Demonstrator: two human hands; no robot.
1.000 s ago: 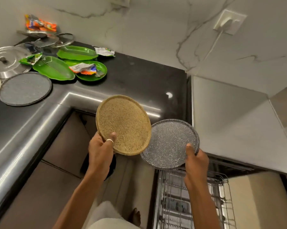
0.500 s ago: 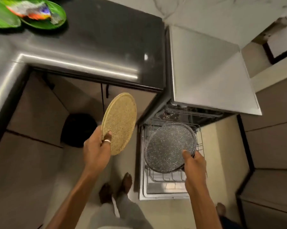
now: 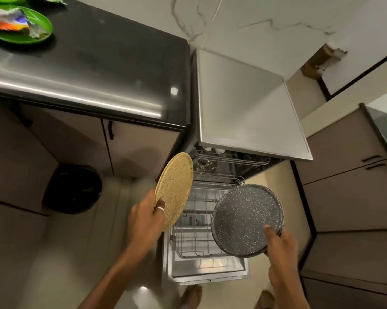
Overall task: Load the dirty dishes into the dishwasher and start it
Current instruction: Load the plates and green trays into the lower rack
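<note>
Moved: grey plate [image 3: 247,219] lowered over lower rack [image 3: 194,239].
Left grip [image 3: 145,217]: pinches tan plate [image 3: 174,190].
Right grip [image 3: 279,244]: holds grey plate; racking likely next.

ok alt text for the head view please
A person stands at an open dishwasher, left hand gripping a tan plate, right hand a speckled plate over its rack. A green plate sits on the counter.

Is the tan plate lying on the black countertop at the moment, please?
No, the left hand grips the tan plate in the air, tilted, beside the pulled-out dishwasher rack.
</note>
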